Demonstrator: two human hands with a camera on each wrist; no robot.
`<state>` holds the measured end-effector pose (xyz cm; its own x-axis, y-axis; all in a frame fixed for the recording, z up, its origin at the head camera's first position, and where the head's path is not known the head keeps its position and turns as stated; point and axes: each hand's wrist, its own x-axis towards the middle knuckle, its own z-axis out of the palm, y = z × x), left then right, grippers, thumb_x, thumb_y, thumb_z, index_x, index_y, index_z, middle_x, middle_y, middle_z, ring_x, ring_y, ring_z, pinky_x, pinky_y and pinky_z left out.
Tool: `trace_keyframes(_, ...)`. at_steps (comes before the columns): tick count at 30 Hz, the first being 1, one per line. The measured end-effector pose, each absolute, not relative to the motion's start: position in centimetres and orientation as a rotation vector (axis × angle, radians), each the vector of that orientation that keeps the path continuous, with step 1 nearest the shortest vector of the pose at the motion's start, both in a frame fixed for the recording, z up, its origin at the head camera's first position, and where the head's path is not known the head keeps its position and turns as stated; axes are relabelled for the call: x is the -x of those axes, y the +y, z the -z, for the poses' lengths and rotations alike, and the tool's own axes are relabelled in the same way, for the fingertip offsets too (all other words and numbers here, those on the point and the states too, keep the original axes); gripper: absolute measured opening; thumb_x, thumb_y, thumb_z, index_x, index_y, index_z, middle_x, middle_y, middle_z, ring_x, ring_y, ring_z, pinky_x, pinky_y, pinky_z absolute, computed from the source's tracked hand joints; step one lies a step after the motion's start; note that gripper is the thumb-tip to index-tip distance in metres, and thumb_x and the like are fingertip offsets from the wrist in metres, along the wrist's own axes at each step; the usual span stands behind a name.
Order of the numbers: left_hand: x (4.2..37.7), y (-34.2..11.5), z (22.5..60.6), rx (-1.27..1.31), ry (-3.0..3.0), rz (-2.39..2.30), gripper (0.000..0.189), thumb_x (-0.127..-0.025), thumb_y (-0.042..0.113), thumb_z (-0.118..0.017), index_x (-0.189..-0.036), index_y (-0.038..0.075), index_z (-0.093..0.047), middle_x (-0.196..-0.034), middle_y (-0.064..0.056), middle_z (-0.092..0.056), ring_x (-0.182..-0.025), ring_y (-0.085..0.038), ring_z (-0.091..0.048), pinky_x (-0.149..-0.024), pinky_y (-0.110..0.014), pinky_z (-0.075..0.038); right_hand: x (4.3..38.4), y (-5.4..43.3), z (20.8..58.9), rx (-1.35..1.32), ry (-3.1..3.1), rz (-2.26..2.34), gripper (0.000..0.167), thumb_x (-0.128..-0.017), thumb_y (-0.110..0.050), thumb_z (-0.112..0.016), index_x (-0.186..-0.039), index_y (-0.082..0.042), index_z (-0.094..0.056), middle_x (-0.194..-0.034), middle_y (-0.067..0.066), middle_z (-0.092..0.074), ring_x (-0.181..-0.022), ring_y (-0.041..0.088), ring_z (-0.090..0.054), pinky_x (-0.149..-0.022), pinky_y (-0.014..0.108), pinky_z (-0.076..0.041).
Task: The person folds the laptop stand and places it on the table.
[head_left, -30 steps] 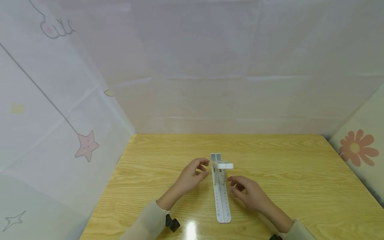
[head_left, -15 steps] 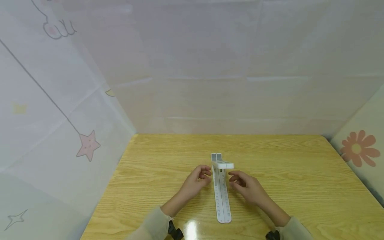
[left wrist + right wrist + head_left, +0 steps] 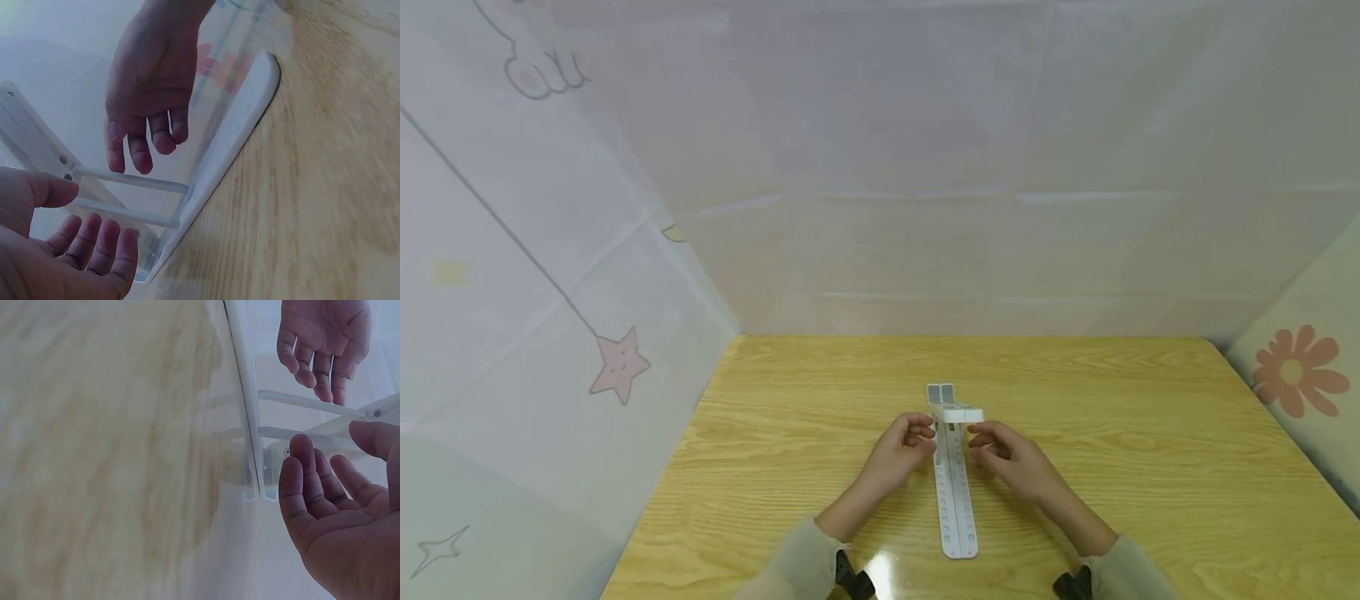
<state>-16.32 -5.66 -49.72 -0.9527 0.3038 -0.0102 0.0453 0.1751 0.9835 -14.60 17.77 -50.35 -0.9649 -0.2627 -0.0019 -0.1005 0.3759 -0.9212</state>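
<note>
A white folding laptop stand [image 3: 956, 517] stands on the wooden table, its long slotted base lying flat and pointing toward me. Its upper arm [image 3: 958, 412] is raised at a slant, held up by two thin struts [image 3: 134, 181] that show in both wrist views. My left hand [image 3: 895, 457] is at the stand's left side, fingers loosely bent, the fingertips close to the struts. On the opposite side my right hand [image 3: 1018, 467] hovers with its fingers relaxed and slightly curved. Neither hand grips the stand; whether fingertips graze it I cannot tell.
The wooden table [image 3: 775, 392] extends on all sides of the stand. A pale printed cloth [image 3: 880, 250] hangs behind the table and along both sides. Dark straps [image 3: 853, 575] circle the wrists at the cuffs.
My left hand has come nearer to the stand and a little toward me. The right hand has shifted slightly away from me, up alongside the raised arm. The stand keeps its place.
</note>
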Motion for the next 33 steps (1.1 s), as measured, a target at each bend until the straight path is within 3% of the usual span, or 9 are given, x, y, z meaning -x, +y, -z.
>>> trace_keyframes(13, 16.6, -4.6, 49.7, -0.303, 2.21, -1.984, 0.033, -0.091, 0.002, -0.067, -0.121, -0.007, -0.056, -0.115, -0.025, -0.062, -0.09, -0.015, -0.053, -0.074, -0.02, -0.047, 15.7, 17.6, 50.6, 0.228, 2.287, 1.789, 0.032, -0.103, -0.012, -0.06, -0.131, 0.002, -0.058, -0.12, 0.02, -0.066, -0.108, 0.025, -0.068, -0.091, 0.035, -0.057)
trace_keyframes(19, 16.9, -4.4, 50.0, -0.27, 2.219, -1.938, 0.029, -0.092, 0.005, -0.068, -0.118, -0.004, -0.058, -0.114, -0.018, -0.063, -0.095, -0.016, -0.054, -0.079, -0.022, -0.048, 16.1, 17.6, 50.7, 0.239, 2.237, 1.836, 0.036, -0.102, -0.013, -0.061, -0.135, 0.002, -0.056, -0.123, 0.025, -0.064, -0.114, 0.03, -0.065, -0.094, 0.039, -0.057)
trace_keyframes(24, 17.0, -4.2, 50.0, -0.263, 2.201, -1.919, 0.026, -0.094, 0.007, -0.068, -0.117, -0.001, -0.059, -0.113, -0.013, -0.063, -0.096, -0.017, -0.055, -0.081, -0.024, -0.048, 16.3, 17.3, 50.7, 0.229, 2.247, 1.832, 0.038, -0.102, -0.009, -0.061, -0.138, 0.001, -0.056, -0.124, 0.023, -0.065, -0.115, 0.031, -0.064, -0.094, 0.037, -0.057)
trace_keyframes(33, 17.1, -4.2, 50.1, -0.301, 2.208, -1.952, 0.025, -0.092, -0.001, -0.068, -0.115, -0.004, -0.059, -0.112, -0.017, -0.063, -0.099, -0.019, -0.057, -0.082, -0.023, -0.049, 16.7, 16.8, 51.0, 0.183, 2.356, 1.75, 0.032, -0.098, -0.009, -0.067, -0.13, -0.004, -0.063, -0.115, 0.013, -0.069, -0.106, 0.023, -0.065, -0.088, 0.031, -0.057)
